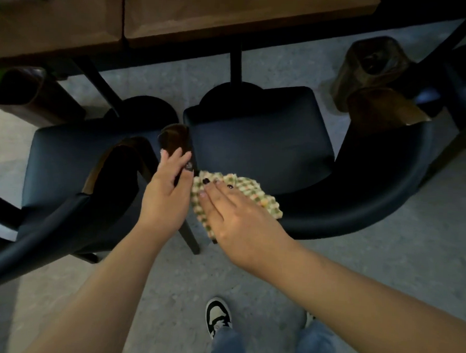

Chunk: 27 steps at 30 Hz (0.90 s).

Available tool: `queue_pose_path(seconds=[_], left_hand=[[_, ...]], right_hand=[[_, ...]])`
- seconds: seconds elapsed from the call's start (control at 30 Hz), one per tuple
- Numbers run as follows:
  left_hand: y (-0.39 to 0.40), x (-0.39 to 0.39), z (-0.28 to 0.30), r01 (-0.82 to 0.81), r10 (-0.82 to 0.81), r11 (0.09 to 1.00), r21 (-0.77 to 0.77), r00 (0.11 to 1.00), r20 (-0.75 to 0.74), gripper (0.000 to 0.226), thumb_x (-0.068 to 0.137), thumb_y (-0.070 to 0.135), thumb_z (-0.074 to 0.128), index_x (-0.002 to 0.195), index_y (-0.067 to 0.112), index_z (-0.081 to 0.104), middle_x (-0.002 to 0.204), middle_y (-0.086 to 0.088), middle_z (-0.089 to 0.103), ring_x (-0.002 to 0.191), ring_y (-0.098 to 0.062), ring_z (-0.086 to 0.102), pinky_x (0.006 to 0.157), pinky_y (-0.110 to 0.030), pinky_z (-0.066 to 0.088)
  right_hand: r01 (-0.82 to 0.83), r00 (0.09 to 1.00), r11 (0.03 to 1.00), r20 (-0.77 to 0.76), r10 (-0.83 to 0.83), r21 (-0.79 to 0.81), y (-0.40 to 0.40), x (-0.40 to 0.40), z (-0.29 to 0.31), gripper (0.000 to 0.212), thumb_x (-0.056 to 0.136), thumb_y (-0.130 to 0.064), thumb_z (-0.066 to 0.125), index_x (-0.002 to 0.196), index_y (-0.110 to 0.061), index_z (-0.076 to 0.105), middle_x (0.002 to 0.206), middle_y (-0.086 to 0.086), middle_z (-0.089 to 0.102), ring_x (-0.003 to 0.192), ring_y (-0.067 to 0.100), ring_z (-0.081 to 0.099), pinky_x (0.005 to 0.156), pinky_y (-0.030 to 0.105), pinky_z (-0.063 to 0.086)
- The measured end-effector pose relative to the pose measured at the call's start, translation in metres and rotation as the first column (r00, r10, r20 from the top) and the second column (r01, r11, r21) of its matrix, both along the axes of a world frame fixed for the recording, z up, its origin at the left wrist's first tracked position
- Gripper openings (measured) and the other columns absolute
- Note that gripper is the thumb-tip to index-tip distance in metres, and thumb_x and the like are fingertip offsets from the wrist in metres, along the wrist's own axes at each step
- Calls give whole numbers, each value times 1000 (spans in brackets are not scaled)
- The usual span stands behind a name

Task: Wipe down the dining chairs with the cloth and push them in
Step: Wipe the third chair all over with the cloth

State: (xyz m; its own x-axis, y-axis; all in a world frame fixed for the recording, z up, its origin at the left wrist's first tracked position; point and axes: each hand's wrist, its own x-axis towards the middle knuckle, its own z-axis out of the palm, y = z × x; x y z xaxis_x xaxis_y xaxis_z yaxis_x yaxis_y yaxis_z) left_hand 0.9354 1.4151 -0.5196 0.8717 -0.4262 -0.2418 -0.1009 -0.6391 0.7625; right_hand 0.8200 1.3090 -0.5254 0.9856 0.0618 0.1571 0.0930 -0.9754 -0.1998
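Observation:
Two dark padded dining chairs stand side by side at a wooden table [248, 18]. The right chair [260, 142] has a curved backrest [359, 210] and wooden armrests. My left hand [169, 192] grips the right chair's left wooden armrest [174, 139]. My right hand [235, 217] lies flat on a green and cream checked cloth [255, 193], pressing it onto the left end of that backrest. The left chair [65, 162] stands beside it, pulled out from the table.
Black metal table legs [235, 63] stand under the table ahead of the chairs. More wooden armrests [372, 65] of other chairs show at the right and left. The floor [383, 278] is grey concrete. My shoe [217, 316] and jeans are below.

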Motion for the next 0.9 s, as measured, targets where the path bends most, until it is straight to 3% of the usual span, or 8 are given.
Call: queue_pose_path(seconds=[0.07, 0.17, 0.33, 0.47, 0.63, 0.73, 0.83, 0.9], left_hand=[[-17, -18, 2, -21, 12, 988, 152, 998, 57, 45, 102, 31, 45, 147, 24, 43, 164, 6, 15, 151, -11, -3, 119, -29, 9], [-51, -49, 10, -163, 160, 941, 297, 987, 34, 54, 98, 39, 50, 149, 27, 39, 164, 8, 1, 150, -30, -9, 120, -43, 6], [-92, -76, 15, -474, 470, 831, 292, 878, 88, 66, 94, 37, 57, 154, 32, 28, 165, 10, 0, 149, -36, 7, 118, -46, 18], [-101, -77, 14, -623, 619, 737, 262, 778, 110, 74, 97, 32, 53, 157, 26, 11, 165, 0, -5, 146, -36, 20, 116, -47, 23], [-99, -72, 15, -664, 670, 699, 265, 738, 80, 75, 102, 31, 46, 157, 15, -1, 165, -2, 3, 145, -36, 24, 117, -44, 20], [-91, -51, 12, -779, 803, 585, 225, 595, -30, 64, 103, 35, 41, 156, 12, 14, 157, -14, 31, 137, -41, 36, 113, -46, 29], [-87, -42, 9, -849, 866, 500, 171, 496, -71, 49, 104, 37, 35, 143, 7, 41, 140, -19, 50, 127, -40, 47, 105, -45, 36], [-88, -43, 8, -862, 873, 487, 140, 481, -79, 50, 106, 38, 29, 142, 6, 43, 140, -18, 50, 128, -37, 46, 105, -42, 35]], right_hand=[[-52, 998, 998, 28, 51, 22, -18, -20, 1, 48, 85, -3, 29, 121, 11, 58, 121, 30, 60, 112, 40, 60, 91, 46, 52], [-101, 995, 994, 24, 100, 45, -51, -45, 6, 50, 82, -3, 29, 119, 10, 60, 117, 27, 64, 108, 36, 63, 89, 43, 54], [-207, 978, 973, 47, 203, 107, -140, -89, 14, 48, 78, -6, 33, 111, 4, 68, 110, 17, 69, 100, 29, 68, 89, 38, 55], [-263, 964, 962, -21, 265, 79, -233, -110, 21, 52, 75, -2, 35, 116, -2, 67, 118, 12, 68, 108, 24, 65, 103, 30, 36], [-104, 962, 988, -239, 128, 111, -326, -96, 27, 65, 64, 17, 45, 121, -6, 64, 125, 11, 63, 121, 22, 54, 109, 30, 31], [161, 918, 977, -384, -97, 139, -333, -71, 36, 50, 78, 12, 48, 119, -10, 67, 126, 11, 63, 121, 25, 55, 103, 25, 34], [421, 822, 843, -533, -199, 335, -302, -39, 42, 29, 90, -9, 44, 100, -10, 71, 99, 7, 72, 104, 26, 63, 89, 33, 46], [549, 762, 540, -647, -10, 638, -254, -20, 55, 27, 95, -4, 42, 107, -1, 66, 96, 23, 71, 95, 36, 64, 77, 41, 52]])
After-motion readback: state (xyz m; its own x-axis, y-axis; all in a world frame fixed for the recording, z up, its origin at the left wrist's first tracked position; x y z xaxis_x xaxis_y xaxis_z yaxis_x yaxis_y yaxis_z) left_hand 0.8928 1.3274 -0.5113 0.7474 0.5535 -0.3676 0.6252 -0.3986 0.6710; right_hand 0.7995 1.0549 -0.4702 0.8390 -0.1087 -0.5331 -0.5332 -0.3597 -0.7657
